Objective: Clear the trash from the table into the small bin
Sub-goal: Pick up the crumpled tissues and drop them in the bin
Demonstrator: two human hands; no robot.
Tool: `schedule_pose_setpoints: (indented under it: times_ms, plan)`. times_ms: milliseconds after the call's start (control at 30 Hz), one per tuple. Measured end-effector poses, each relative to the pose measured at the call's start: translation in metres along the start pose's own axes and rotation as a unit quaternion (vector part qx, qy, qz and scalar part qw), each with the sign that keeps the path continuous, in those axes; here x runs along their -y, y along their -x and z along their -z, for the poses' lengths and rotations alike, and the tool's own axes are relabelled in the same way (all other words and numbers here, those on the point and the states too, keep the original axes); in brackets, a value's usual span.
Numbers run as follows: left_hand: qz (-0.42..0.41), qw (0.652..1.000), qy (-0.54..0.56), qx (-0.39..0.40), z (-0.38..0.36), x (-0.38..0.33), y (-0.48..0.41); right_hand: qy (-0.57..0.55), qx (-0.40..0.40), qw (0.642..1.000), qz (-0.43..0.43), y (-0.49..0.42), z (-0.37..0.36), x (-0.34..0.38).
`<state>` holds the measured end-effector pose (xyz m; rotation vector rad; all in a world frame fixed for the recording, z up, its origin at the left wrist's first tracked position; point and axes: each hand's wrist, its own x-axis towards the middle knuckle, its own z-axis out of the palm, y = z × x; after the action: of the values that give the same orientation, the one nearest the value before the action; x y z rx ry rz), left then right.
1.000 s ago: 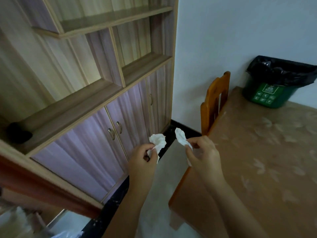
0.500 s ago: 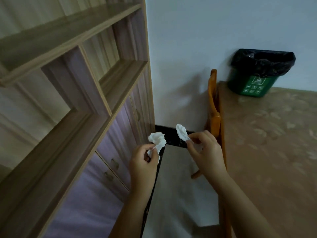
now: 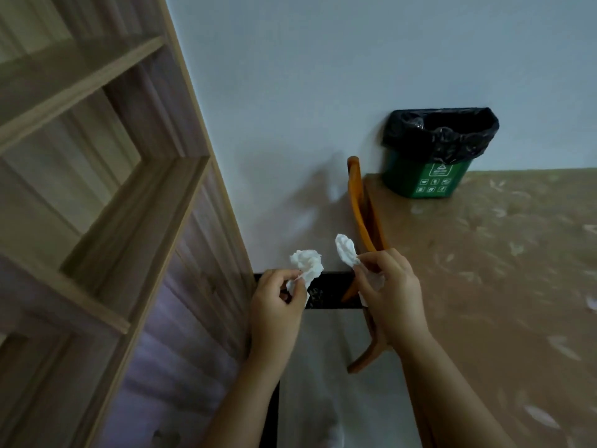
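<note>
The tabletop (image 3: pixel 484 270) carries the small green bin (image 3: pixel 433 169) at its far corner, well apart from both hands. The left hand (image 3: pixel 274 312) pinches one crumpled tissue (image 3: pixel 307 263), and the right hand (image 3: pixel 391 292) pinches another tissue (image 3: pixel 345 248). The carrying step is under way; next, both must reach over the bin's open, bag-lined mouth and let go.

White tissues (image 3: pixel 306 263), green bin (image 3: pixel 426 179), black liner (image 3: pixel 442 134).

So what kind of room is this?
Probably a room in a home, maybe a dining area: a table with an orange wooden chair tucked beside it, built-in wooden shelves, and a small green bin on the table.
</note>
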<state>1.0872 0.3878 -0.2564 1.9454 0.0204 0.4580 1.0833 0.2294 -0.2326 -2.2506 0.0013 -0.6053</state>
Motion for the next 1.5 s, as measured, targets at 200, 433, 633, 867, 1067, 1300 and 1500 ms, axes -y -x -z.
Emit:
schedule_pose_setpoints:
  times_ms: [200,433,633,867,1067,1300,1500]
  plan:
    - [-0.058,0.997,-0.004,0.046,-0.053,-0.013,-0.086,0.016,-0.049,0.998,-0.025,-0.082,0.001,-0.027]
    - [-0.101,0.989,-0.005,0.105,-0.115,-0.026,-0.140,0.039,-0.086,0.993,-0.069,-0.133,0.017,-0.066]
    - [-0.127,0.977,0.025,0.168,-0.188,-0.037,-0.203,0.087,-0.139,0.981,-0.107,-0.182,0.021,-0.105]
    - [-0.163,0.960,0.066,0.217,-0.269,-0.051,-0.297,0.119,-0.178,0.967,-0.140,-0.273,0.017,-0.142]
    - [-0.224,0.941,0.076,0.242,-0.330,-0.054,-0.358,0.162,-0.209,0.953,-0.148,-0.342,0.020,-0.177]
    - [-0.236,0.927,0.091,0.275,-0.390,-0.062,-0.385,0.187,-0.207,0.941,-0.194,-0.390,0.032,-0.218]
    - [-0.221,0.925,0.085,0.297,-0.429,-0.065,-0.391,0.186,-0.204,0.933,-0.229,-0.409,0.034,-0.247]
